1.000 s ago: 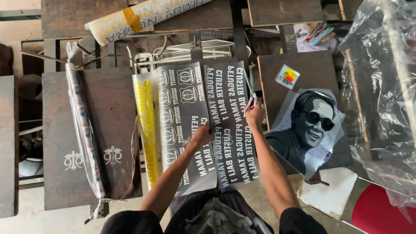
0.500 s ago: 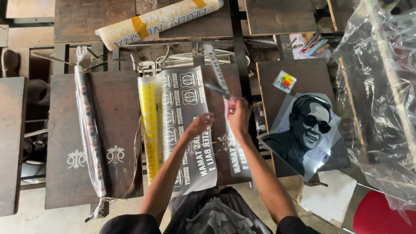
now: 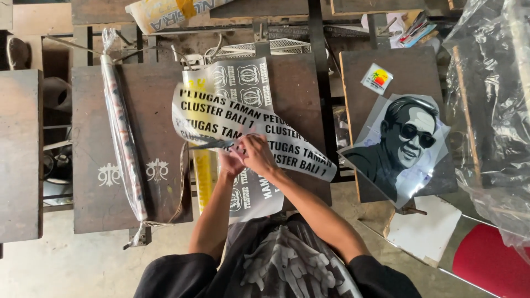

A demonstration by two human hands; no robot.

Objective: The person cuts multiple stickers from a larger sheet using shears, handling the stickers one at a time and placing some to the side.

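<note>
Far left on the counter point(image 3: 160, 99): a long roll wrapped in clear plastic point(image 3: 122, 138), lying lengthwise, well apart from my hands. Next, a yellow strip point(image 3: 203, 176) pokes out under the sheets. Centre: a printed film sheet w/ black lettering point(image 3: 221, 118), lifted & curled, running diagonally from upper left to lower right over a second sheet w/ crest prints point(image 3: 243, 83) that lies flat. My left hand point(image 3: 231, 164) is under the strip's lower edge, fingers closed on it. My right hand point(image 3: 258, 154) is just beside, touching the left, fingers pinched on the same edge, mid-strip; the lettering runs out both sides. Right: a black portrait film point(image 3: 406, 146) lies flat on another board, small sunset sticker point(image 3: 377, 78) above it. Far right: crumpled clear plastic point(image 3: 491, 110).
</note>
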